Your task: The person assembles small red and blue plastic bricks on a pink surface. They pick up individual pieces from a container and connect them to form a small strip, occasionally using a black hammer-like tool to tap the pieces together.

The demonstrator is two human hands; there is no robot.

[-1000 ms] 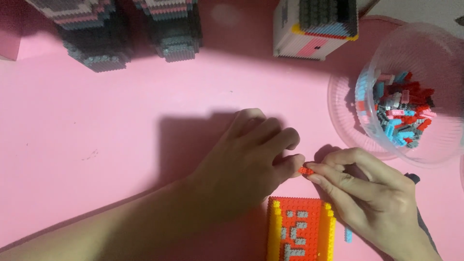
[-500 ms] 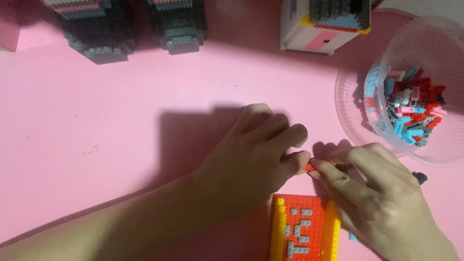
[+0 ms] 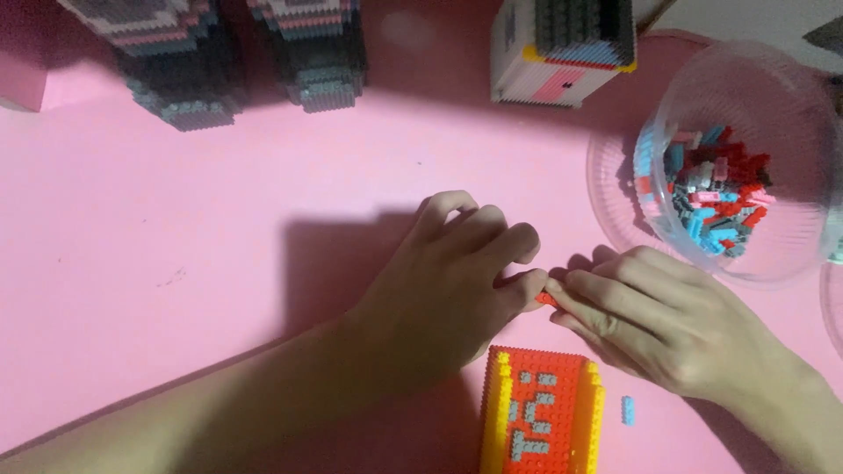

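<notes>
Left hand (image 3: pixel 448 281) and right hand (image 3: pixel 654 320) jointly pinch a small red brick (image 3: pixel 546 299). Both rest on the pink table (image 3: pixel 176 246), near its front edge.

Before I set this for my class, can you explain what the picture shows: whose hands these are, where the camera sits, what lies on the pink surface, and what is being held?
The one view comes from a camera on a person's head, looking down at their own bare hands. The left hand and right hand meet fingertip to fingertip, pinching a tiny red building brick between them. On the pink tabletop lie an orange and yellow brick panel with grey studs, a small loose blue brick and a clear plastic bowl of mixed small bricks. Three finished brick models stand along the far edge.
</notes>
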